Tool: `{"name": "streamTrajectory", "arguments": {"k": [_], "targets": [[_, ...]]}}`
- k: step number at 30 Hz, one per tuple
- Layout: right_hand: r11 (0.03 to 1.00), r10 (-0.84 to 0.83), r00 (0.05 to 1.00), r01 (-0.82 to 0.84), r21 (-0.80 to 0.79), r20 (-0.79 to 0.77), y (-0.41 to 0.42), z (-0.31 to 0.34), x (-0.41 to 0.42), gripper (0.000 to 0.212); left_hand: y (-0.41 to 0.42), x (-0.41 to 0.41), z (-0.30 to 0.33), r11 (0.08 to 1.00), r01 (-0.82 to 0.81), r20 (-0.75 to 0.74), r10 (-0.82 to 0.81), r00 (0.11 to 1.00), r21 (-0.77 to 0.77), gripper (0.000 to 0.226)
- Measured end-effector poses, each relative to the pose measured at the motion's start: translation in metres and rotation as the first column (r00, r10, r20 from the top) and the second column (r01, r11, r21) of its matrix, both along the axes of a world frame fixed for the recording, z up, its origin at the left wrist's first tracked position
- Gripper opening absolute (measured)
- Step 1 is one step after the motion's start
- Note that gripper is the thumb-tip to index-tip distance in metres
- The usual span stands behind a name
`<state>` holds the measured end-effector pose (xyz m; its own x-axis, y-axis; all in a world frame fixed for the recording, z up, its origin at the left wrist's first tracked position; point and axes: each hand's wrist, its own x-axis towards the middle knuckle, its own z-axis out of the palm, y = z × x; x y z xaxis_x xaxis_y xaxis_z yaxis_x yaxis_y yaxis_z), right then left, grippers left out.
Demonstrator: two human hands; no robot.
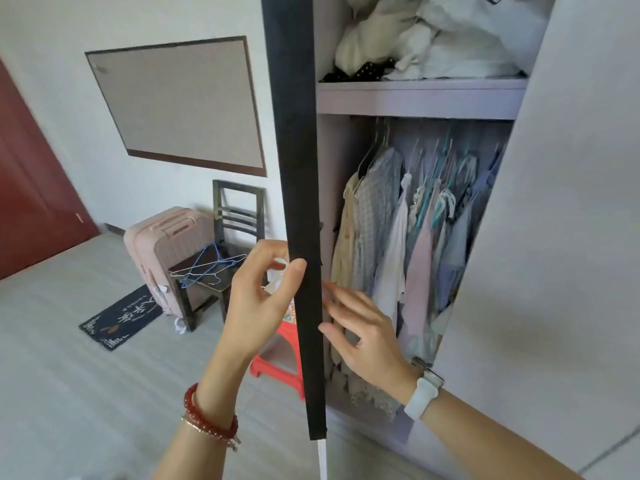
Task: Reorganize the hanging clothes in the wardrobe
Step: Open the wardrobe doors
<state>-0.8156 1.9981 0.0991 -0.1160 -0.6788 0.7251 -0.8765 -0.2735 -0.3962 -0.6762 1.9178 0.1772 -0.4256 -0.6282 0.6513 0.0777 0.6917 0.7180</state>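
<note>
The wardrobe stands open, its left door [298, 168] seen edge-on as a tall black strip. My left hand [263, 292] grips that door edge, thumb on the front and fingers curled behind. My right hand [360, 327] reaches past the door with fingers straight, close to the lower hems of the hanging clothes [398, 230]. Several shirts and dresses in pale yellow, plaid, white, pink and blue hang closely packed on hangers from the rail [433, 133].
The upper shelf [415, 95] holds piled white and beige fabric. The right wardrobe door [571, 237] stands open beside me. A dark chair [239, 216] carries loose wire hangers [207, 265]. A pink suitcase [162, 251], a red stool [277, 358] and a doormat [121, 317] sit on the floor.
</note>
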Motion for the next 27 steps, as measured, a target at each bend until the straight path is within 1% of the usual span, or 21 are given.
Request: {"name": "streamTrajectory", "arguments": {"k": [1,3,5,7,8,11,13,16,18,19,20,22,23,24,25,26,27], "targets": [[1.0,0.022,1.0,-0.021,0.01,-0.016,-0.008,0.0,0.009,0.04,-0.002,0.011,-0.002,0.998,-0.042,-0.028,0.043,0.999,0.037,0.005],[0.996,0.078,0.996,-0.075,0.054,-0.051,-0.024,-0.002,0.026,0.042,-0.009,0.03,-0.004,0.989,-0.123,-0.065,0.129,0.99,0.079,0.011],[0.978,0.16,0.986,-0.151,0.141,-0.051,-0.04,-0.004,0.042,0.05,-0.018,0.046,-0.007,0.981,-0.179,-0.073,0.185,0.98,0.078,0.021],[0.954,0.213,0.975,-0.192,0.23,-0.07,-0.057,-0.005,0.053,0.058,-0.029,0.056,-0.008,0.974,-0.214,-0.07,0.219,0.973,0.069,0.03],[0.94,0.234,0.968,-0.2,0.277,-0.095,-0.069,-0.006,0.063,0.061,-0.036,0.066,-0.008,0.969,-0.239,-0.079,0.244,0.967,0.066,0.03],[0.921,0.21,0.96,-0.13,0.368,-0.187,-0.095,-0.006,0.079,0.064,-0.055,0.081,-0.006,0.962,-0.258,-0.108,0.267,0.958,0.092,0.03],[0.914,0.202,0.957,-0.108,0.391,-0.207,-0.11,-0.004,0.09,0.061,-0.071,0.09,-0.006,0.947,-0.294,-0.096,0.307,0.947,0.129,0.028],[0.912,0.215,0.96,-0.131,0.389,-0.181,-0.123,-0.001,0.097,0.057,-0.09,0.099,-0.006,0.921,-0.369,-0.069,0.379,0.923,0.128,0.023],[0.92,0.219,0.959,-0.142,0.366,-0.179,-0.126,-0.002,0.095,0.055,-0.093,0.099,-0.007,0.891,-0.427,-0.084,0.443,0.893,0.155,0.033],[0.928,0.218,0.961,-0.15,0.341,-0.17,-0.124,-0.002,0.092,0.052,-0.092,0.098,-0.01,0.86,-0.487,-0.088,0.503,0.86,0.151,0.037],[0.937,0.216,0.964,-0.161,0.311,-0.152,-0.122,-0.002,0.087,0.05,-0.09,0.096,-0.014,0.814,-0.569,-0.099,0.58,0.809,0.114,0.037],[0.956,0.202,0.973,-0.172,0.236,-0.108,-0.113,-0.001,0.074,0.044,-0.083,0.089,-0.026,0.695,-0.719,-0.139,0.71,0.69,-0.02,0.035],[0.967,0.182,0.979,-0.161,0.197,-0.091,-0.108,-0.002,0.065,0.042,-0.078,0.082,-0.033,0.664,-0.741,-0.17,0.723,0.67,-0.098,0.035],[0.975,0.155,0.985,-0.141,0.171,-0.075,-0.1,-0.004,0.056,0.04,-0.072,0.074,-0.04,0.662,-0.727,-0.185,0.703,0.687,-0.184,0.034],[0.98,0.124,0.99,-0.113,0.161,-0.063,-0.092,-0.005,0.046,0.039,-0.066,0.065,-0.046,0.678,-0.684,-0.176,0.664,0.727,-0.27,0.032],[0.984,0.09,0.994,-0.079,0.159,-0.061,-0.083,-0.007,0.034,0.038,-0.062,0.054,-0.051,0.71,-0.622,-0.134,0.617,0.776,-0.329,0.031],[0.987,0.049,0.997,-0.038,0.156,-0.066,-0.073,-0.009,0.022,0.037,-0.059,0.042,-0.054,0.763,-0.546,-0.058,0.564,0.824,-0.345,0.032]]}}
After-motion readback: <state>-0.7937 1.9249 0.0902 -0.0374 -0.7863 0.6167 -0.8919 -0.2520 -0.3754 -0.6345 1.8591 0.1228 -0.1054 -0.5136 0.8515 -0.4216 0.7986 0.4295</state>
